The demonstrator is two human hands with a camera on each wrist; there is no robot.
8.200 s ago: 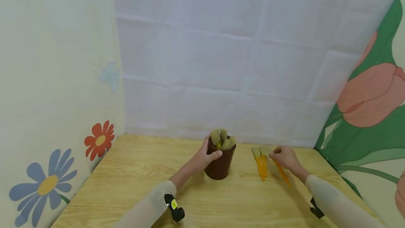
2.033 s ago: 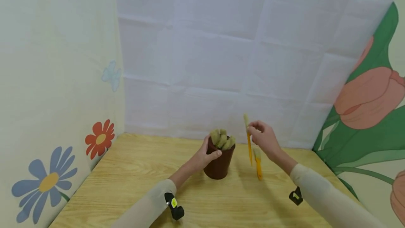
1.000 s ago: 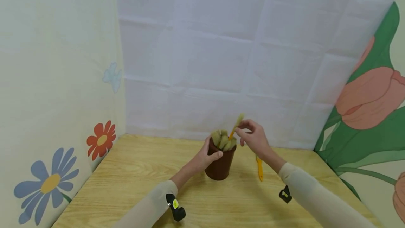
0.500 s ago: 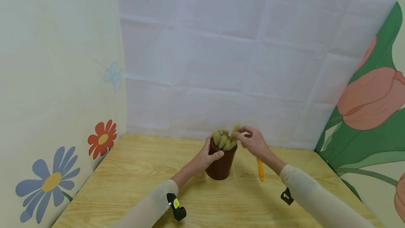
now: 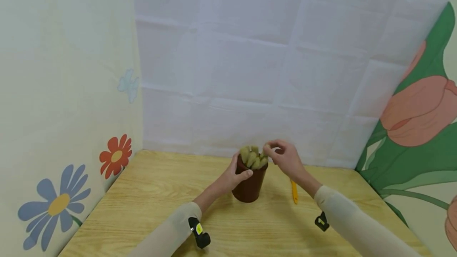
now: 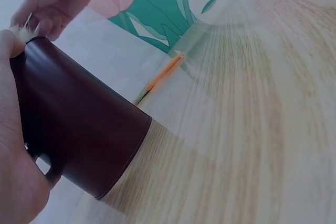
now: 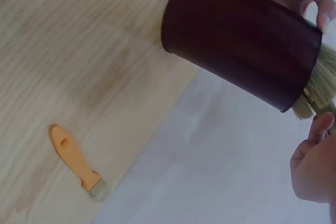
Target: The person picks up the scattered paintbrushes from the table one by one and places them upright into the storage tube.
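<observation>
A dark brown cup (image 5: 249,185) stands on the wooden table (image 5: 150,205), with several brushes' bristle heads (image 5: 251,158) sticking up out of it. My left hand (image 5: 238,169) grips the cup's left side, thumb on its front near the rim. My right hand (image 5: 268,150) is at the cup's right rim and pinches the bristle end of a brush that stands in the cup. In the right wrist view the cup (image 7: 241,40) shows bristles (image 7: 317,95) at its mouth, my right hand's thumb (image 7: 319,127) right beside them. The left wrist view is filled by the cup (image 6: 79,129).
One orange-handled brush (image 5: 293,191) lies on the table right of the cup, also seen as the orange brush (image 7: 76,161) and the brush (image 6: 163,74) in the wrist views. Flowered walls close in on the left, back and right.
My right hand picked a brush from the table, carried it over the cup and lowered it handle-first inside. One brush now lies on the table instead of three. My left hand stayed on the cup.
</observation>
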